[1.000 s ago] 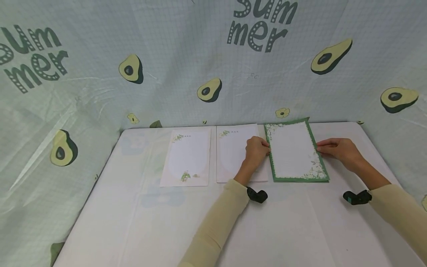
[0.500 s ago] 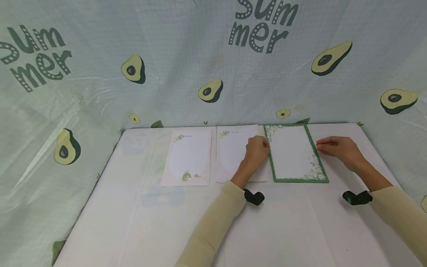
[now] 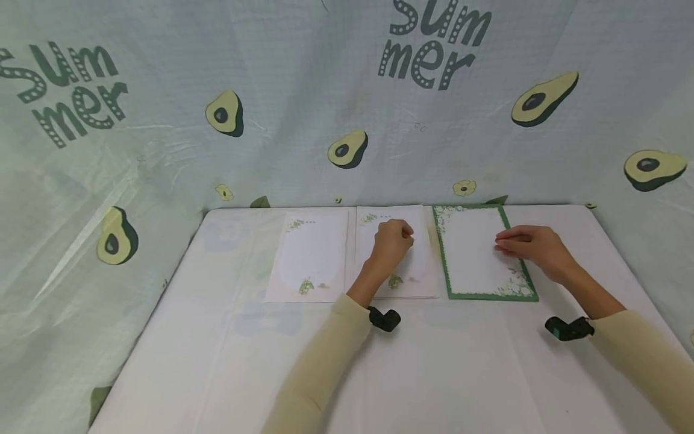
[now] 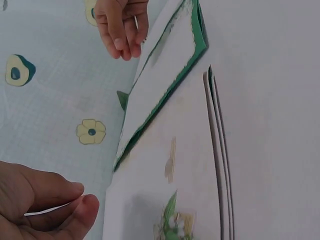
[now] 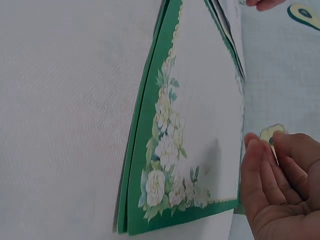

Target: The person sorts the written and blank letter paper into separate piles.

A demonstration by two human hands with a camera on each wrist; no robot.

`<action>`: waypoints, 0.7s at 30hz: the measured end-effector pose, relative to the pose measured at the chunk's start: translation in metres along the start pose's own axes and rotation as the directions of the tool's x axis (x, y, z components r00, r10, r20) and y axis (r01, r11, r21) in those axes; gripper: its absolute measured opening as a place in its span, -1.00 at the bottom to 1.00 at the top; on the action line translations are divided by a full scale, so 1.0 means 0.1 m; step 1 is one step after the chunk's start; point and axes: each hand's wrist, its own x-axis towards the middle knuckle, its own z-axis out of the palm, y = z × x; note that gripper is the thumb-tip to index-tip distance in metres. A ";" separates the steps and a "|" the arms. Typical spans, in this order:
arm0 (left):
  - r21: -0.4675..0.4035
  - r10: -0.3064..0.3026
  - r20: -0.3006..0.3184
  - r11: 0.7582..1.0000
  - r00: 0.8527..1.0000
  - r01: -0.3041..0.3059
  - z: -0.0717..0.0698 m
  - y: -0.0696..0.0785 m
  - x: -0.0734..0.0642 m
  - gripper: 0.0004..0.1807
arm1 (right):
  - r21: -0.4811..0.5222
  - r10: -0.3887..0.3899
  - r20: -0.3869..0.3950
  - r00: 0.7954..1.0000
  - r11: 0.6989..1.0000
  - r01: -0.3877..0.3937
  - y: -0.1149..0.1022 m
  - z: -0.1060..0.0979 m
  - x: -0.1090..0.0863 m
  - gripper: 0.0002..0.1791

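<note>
My left hand [image 3: 393, 241] hovers over the middle stack of white stationery paper [image 3: 420, 262], fingers loosely bent and holding nothing. In the left wrist view, its thumb and fingertips [image 4: 90, 204] nearly meet beside the paper. My right hand [image 3: 534, 248] hangs over the right edge of the green-bordered stationery paper [image 3: 472, 256], also holding nothing. White flowers fill the corners of that paper, and the right wrist view shows layered green edges along its side. A pale stationery sheet [image 3: 311, 259] with a leafy print lies at the left.
All the paper lies in a row near the back of the white table [image 3: 461, 367]. Behind it hangs a pale curtain [image 3: 287, 90] printed with avocados and lettering. A small black camera [image 3: 385, 319] sits on each wrist.
The green-bordered paper's raised top corner has settled flat. My left hand has let go of its left edge and moved left; my right hand has shifted inward over the paper.
</note>
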 end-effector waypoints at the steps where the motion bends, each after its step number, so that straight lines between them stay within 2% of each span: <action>1: 0.017 0.000 -0.003 1.000 1.000 0.001 -0.03 -0.03 0.00 -0.86 | -0.008 -0.005 0.004 1.000 1.000 0.005 -0.01 0.02 0.00 -0.51; 9: 0.084 -0.053 -0.016 0.995 0.998 0.054 -0.24 -0.27 -0.04 -0.87 | -0.083 0.007 0.027 1.000 0.997 -0.004 -0.14 0.25 0.05 -0.55; 15: 0.067 -0.044 -0.030 0.997 0.999 0.045 -0.33 -0.42 -0.13 -0.82 | -0.116 0.046 0.056 0.997 0.992 -0.040 -0.18 0.41 0.07 -0.57; 21: 0.039 -0.038 -0.051 0.998 0.998 0.040 -0.43 -0.54 -0.22 -0.74 | -0.072 0.052 0.060 0.997 0.996 -0.048 -0.16 0.49 0.08 -0.56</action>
